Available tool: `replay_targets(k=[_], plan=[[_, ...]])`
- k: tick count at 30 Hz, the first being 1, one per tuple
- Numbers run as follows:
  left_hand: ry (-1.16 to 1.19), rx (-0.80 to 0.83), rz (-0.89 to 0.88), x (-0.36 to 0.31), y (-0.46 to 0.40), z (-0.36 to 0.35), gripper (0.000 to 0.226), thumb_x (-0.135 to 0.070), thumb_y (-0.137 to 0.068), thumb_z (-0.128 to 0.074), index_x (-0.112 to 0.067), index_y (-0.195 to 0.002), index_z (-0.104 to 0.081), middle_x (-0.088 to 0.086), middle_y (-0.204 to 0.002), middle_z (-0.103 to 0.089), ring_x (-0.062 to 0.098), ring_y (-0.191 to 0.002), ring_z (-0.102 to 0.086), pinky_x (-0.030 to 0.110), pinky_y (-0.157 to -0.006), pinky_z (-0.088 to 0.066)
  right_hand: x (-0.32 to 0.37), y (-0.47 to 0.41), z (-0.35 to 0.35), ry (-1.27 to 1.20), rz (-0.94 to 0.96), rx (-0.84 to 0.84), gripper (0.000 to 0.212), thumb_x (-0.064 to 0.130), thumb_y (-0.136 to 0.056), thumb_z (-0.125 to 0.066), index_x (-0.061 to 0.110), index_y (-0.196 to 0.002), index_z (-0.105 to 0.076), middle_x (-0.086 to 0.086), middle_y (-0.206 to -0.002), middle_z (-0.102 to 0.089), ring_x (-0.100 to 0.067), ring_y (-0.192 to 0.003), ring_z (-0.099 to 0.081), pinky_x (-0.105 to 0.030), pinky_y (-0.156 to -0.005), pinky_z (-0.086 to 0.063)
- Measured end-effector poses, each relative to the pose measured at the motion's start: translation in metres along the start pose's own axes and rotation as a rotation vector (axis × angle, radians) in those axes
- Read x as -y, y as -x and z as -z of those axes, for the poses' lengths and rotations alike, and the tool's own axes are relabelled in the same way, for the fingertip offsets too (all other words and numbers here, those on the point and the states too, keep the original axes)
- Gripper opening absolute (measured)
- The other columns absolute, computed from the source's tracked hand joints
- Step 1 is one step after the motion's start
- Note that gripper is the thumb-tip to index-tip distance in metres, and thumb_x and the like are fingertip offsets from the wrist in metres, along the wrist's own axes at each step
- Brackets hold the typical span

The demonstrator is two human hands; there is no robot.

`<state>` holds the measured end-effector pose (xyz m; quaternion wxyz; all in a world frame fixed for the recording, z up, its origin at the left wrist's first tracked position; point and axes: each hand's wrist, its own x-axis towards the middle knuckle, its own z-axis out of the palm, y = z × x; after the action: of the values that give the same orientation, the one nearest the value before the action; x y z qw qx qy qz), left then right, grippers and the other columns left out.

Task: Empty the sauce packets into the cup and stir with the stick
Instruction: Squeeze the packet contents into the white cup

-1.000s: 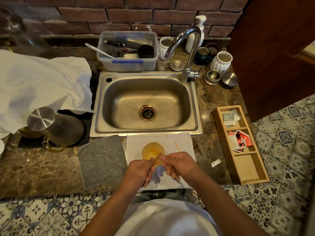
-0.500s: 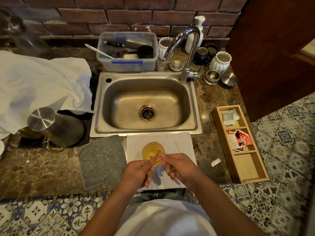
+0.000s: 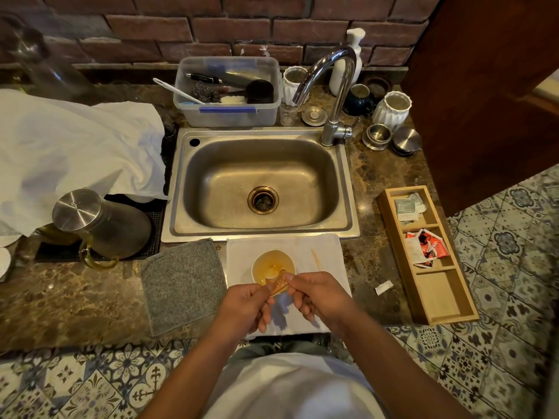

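Since the earlier frames the sauce packet (image 3: pixel 276 284) has tilted a little more toward the cup (image 3: pixel 273 266) and its far end now hangs over the near rim, while both hands stay almost in the same place. The left hand (image 3: pixel 245 306) pinches the near-left end of the packet between thumb and fingers, which are pressed together on it. The right hand (image 3: pixel 317 293) pinches the right edge of the packet with the thumb and the first finger; its other fingers are curled under the palm. The packet is amber and half clear, and it lies stretched between the two sets of fingertips. Just beyond the fingertips stands the small white cup, which has amber liquid inside. The cup sits on a white cloth (image 3: pixel 323 252), and both hands hover above the near part of this cloth. The wooden stick (image 3: pixel 316 259) lies on the cloth just beyond the right fingers, to the right of the cup and not touching it. To the left of the left hand lies a grey mat (image 3: pixel 183 285). Far to the right of the right fingers stands a wooden tray (image 3: pixel 423 252) with more packets (image 3: pixel 425 246) in its middle compartment.
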<state>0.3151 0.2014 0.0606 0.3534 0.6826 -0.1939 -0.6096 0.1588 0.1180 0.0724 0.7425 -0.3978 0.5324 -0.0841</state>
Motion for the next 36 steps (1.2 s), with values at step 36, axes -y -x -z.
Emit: replay_targets(k=[36], plan=[[0.073,-0.016,-0.031,-0.0050,-0.0065,-0.0056,0.041,-0.019,-0.102,-0.055,-0.008,-0.064,-0.062,0.008,-0.042,-0.054,0.017,-0.033,-0.041,0.024,-0.041,-0.028,-0.0018,-0.0031,-0.0046,0.052,0.116,-0.089,0.038,0.027,-0.099,-0.062,0.010,-0.065,-0.063,-0.006,-0.047,-0.052,-0.014,-0.039,-0.040,-0.026,-0.043,-0.034]])
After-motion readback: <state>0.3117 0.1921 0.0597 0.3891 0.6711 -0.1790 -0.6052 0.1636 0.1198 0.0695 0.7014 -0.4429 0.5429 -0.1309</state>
